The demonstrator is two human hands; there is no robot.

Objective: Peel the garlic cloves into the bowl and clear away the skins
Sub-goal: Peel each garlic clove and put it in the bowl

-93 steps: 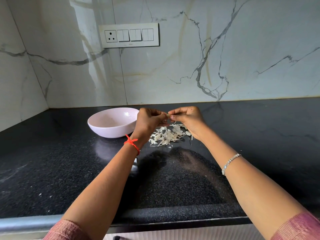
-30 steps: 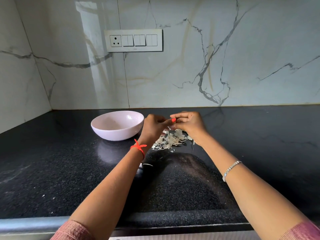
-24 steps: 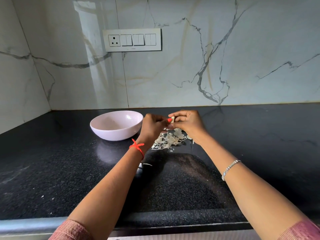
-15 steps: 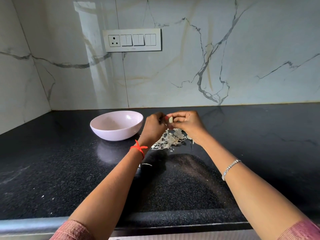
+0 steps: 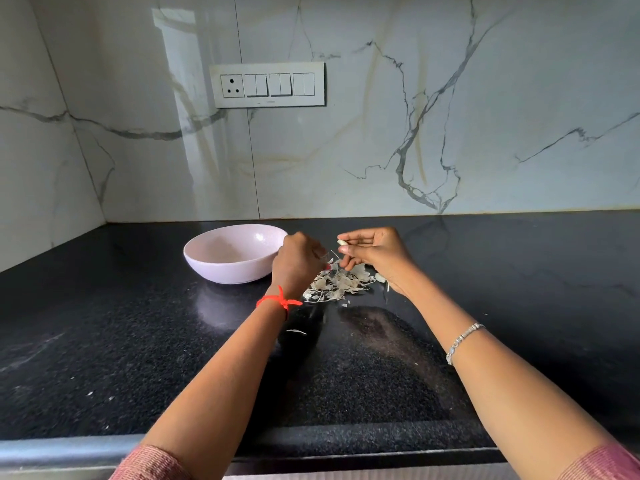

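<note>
The right hand (image 5: 377, 252) pinched a garlic clove (image 5: 342, 242) above the skins (image 5: 337, 284), right of the bowl (image 5: 221, 268); the left hand (image 5: 296, 261) was curled, contents unclear. I feared a loose pinch would drop the clove among the skins.

No readable text, label, brand or number anywhere in view. Switch plate (image 5: 266, 84) on wall: tiny dark mark on lower edge, too small to read.
</note>
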